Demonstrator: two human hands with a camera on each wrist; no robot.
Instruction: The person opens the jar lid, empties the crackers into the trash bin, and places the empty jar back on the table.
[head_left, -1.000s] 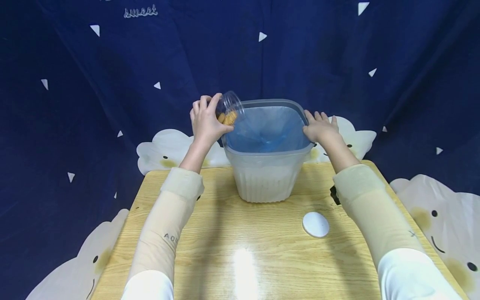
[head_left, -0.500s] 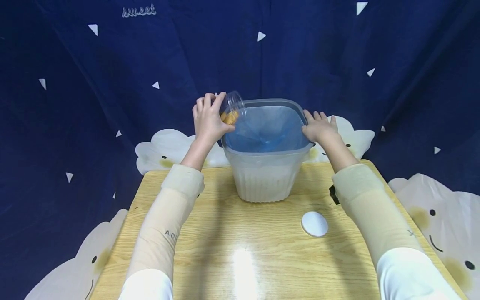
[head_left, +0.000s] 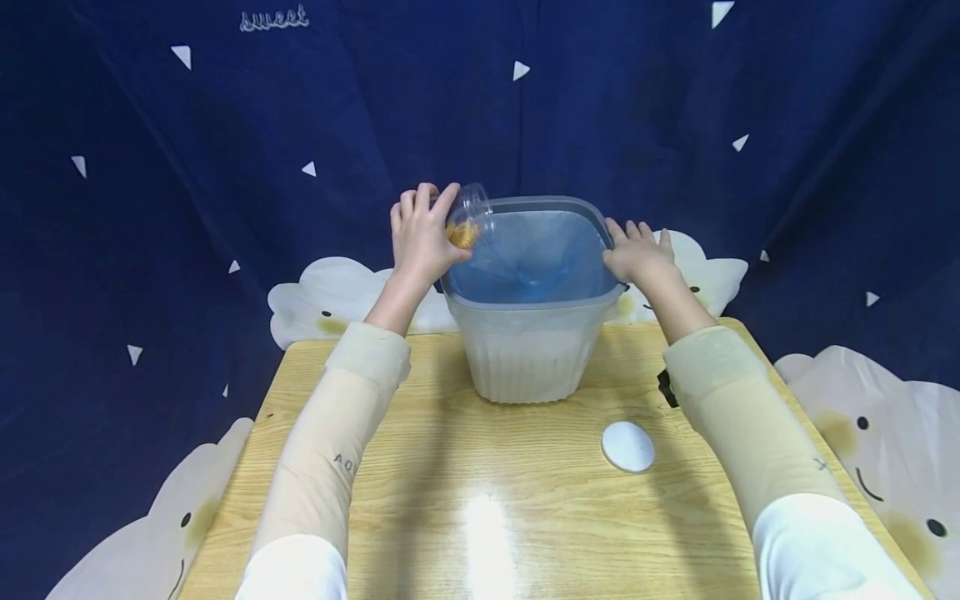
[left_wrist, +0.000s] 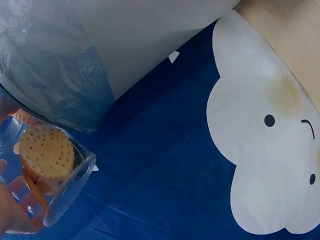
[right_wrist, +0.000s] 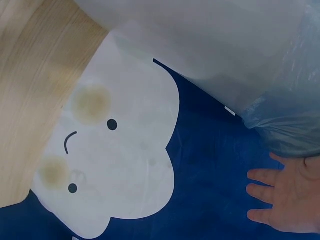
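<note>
My left hand [head_left: 420, 235] grips a small clear jar [head_left: 467, 215] holding round biscuits [left_wrist: 46, 152], tipped with its mouth over the left rim of a translucent bin [head_left: 528, 350]. The bin is lined with a blue plastic bag [head_left: 536, 254] and stands at the far middle of the wooden table [head_left: 480, 492]. In the left wrist view the jar [left_wrist: 42, 172] lies beside the bin's wall [left_wrist: 135, 40]. My right hand [head_left: 637, 254] rests with straight fingers against the bin's right rim; in the right wrist view its fingers [right_wrist: 267, 192] spread beside the bag's edge [right_wrist: 287, 120].
A white round lid [head_left: 628, 446] lies on the table right of centre, near my right forearm. A dark blue cloth [head_left: 187, 208] with white clouds and triangles hangs behind and around the table. Table edges fall away at left and right.
My left hand has lifted the jar slightly and tipped it further over the bin's left rim. The right hand has stayed on the right rim.
</note>
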